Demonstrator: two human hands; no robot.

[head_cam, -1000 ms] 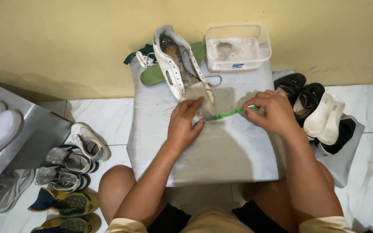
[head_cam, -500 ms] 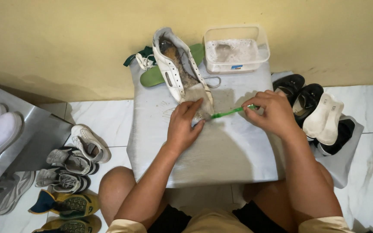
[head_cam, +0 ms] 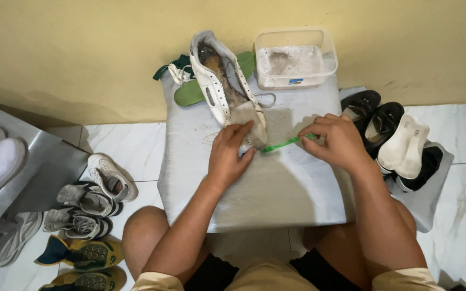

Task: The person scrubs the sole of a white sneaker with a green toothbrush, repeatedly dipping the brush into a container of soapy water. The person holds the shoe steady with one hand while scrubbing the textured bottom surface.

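White and grimy, a shoe (head_cam: 223,86) is being kept on its side on the grey table (head_cam: 254,188), its toe pointed toward the person. The toe is being pressed down by the left hand (head_cam: 232,153), whose fingers are being curled over it, palm down, with the forearm angled up from the lap. A green toothbrush (head_cam: 286,143) is being pinched by its handle in the right hand (head_cam: 336,141), fingers closed tightly around it, and its head is being laid against the toe. A clear tub (head_cam: 295,58) of cloudy water is being kept at the table's far edge, just right of the shoe. Other shoes are being left on the floor at both sides.
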